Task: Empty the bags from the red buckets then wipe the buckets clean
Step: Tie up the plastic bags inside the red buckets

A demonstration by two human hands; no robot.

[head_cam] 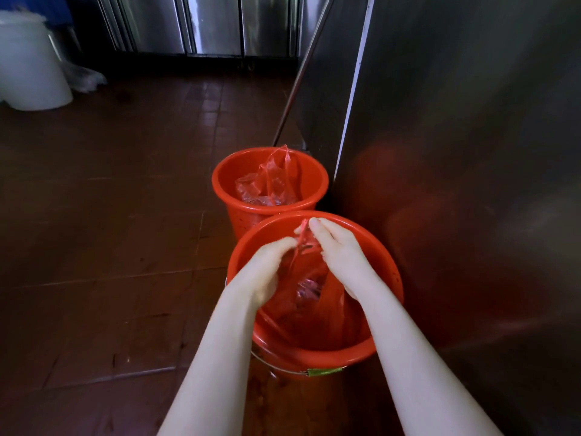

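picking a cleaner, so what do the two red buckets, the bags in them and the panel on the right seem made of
Near red bucket and far red bucket: likely moulded plastic, smooth, with a soft sheen. Near bag and far bag: thin red plastic film, translucent and crinkled. Panel: probably brushed stainless steel, grey, blurrily mirroring the buckets' red.
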